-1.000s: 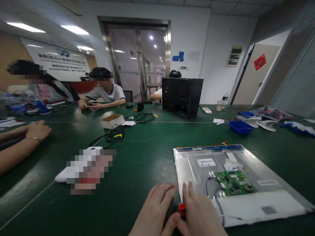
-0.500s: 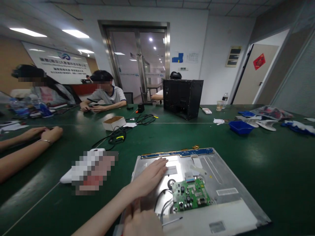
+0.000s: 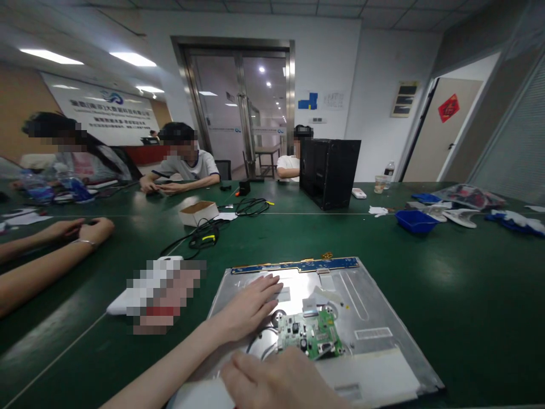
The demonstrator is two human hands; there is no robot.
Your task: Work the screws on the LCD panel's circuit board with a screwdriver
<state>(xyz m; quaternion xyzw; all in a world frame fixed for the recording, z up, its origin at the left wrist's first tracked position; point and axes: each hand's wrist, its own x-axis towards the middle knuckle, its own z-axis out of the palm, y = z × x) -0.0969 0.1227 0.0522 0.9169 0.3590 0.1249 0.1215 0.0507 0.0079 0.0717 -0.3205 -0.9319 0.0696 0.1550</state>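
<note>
Shifted leftward across the dark green tabletop (image 3: 464, 295) since a second earlier, a flat rectangular panel with a silvery metal back (image 3: 370, 312) lay directly before me, my left hand (image 3: 251, 301) now up on its left half. Its long axis appeared to run from left to right, and the edge bearing a narrow blue circuit strip (image 3: 293, 266) faced away from me. Glare whitened the metal beside that hand. A green rectangular circuit board (image 3: 313, 332), dotted with black and silver parts, sat near the panel's middle. A smooth white sheet (image 3: 370, 372) covered the near right portion, with a pale oblong label (image 3: 372, 334) just beyond it. My left hand lay flat, its fingers slightly spread. My right hand (image 3: 283, 378), over the near part of the panel, was curled around a slim tool with a grey metal shaft (image 3: 327, 351), which jutted past my knuckles at the board's near edge; its handle was hidden. Across the table, a black boxy casing (image 3: 330, 173) had swivelled beside a person in a white top (image 3: 288, 163).
</note>
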